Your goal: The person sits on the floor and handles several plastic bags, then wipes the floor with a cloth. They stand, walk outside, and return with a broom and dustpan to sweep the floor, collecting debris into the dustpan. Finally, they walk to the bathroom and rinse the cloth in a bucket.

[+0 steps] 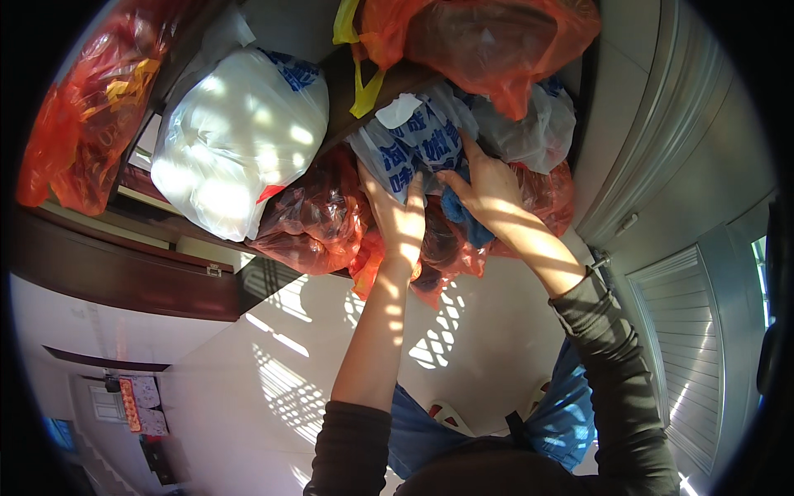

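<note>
Both hands are at a white plastic bag (418, 140) with blue printing, among other bags on a dark shelf. My left hand (394, 212) grips its near left side, fingers partly hidden against the plastic. My right hand (490, 188) holds the right side, with the thumb pointing left and the fingers reaching behind. Something blue, like cloth (465, 219), shows just below the right hand. Red translucent bags (318, 215) with dark contents sit under and beside the hands. What is inside the white bag cannot be made out.
A large full white bag (240, 136) stands to the left, with a red bag (87, 107) beyond it. An orange bag (496, 45) and a yellow strap (364, 83) are above. At right are another white bag (533, 124) and a grey door (678, 331).
</note>
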A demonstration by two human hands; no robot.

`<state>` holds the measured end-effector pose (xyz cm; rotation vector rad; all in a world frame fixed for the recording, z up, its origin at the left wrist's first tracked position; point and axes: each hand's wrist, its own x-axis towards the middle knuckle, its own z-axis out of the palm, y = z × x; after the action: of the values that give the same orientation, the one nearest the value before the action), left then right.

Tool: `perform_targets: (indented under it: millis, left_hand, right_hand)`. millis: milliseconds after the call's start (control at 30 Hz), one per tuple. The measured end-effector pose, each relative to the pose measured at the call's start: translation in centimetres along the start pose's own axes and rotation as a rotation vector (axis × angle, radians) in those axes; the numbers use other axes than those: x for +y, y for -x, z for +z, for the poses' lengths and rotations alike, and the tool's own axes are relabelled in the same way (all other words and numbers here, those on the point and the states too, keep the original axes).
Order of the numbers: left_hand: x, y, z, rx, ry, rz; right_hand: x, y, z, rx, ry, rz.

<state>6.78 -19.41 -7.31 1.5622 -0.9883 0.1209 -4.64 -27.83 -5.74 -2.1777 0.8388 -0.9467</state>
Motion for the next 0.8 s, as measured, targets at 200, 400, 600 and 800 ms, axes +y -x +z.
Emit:
perform_targets:
  millis: [200,400,600,800]
  left_hand:
    - [-1.4,-1.8,-0.9,-0.046,-0.064,0.117]
    - [0.6,1.7,-2.7,-0.129,0.077,-0.057]
    - [-4.4,14.1,-11.1,0.011,-0.302,0.112]
    - [-11.4,18.9,-14.8,0.261,0.227,-0.946]
  right_hand:
    - [1.0,-2.7,0.9,-0.022,0.037,-0.127]
    - [1.0,-2.1,0.1,-0.035,0.072,-0.087]
    - [3.1,6.2,0.9,0.21,-0.546,0.197]
    - [10.6,16.6,7.0,-0.344,-1.831,1.366]
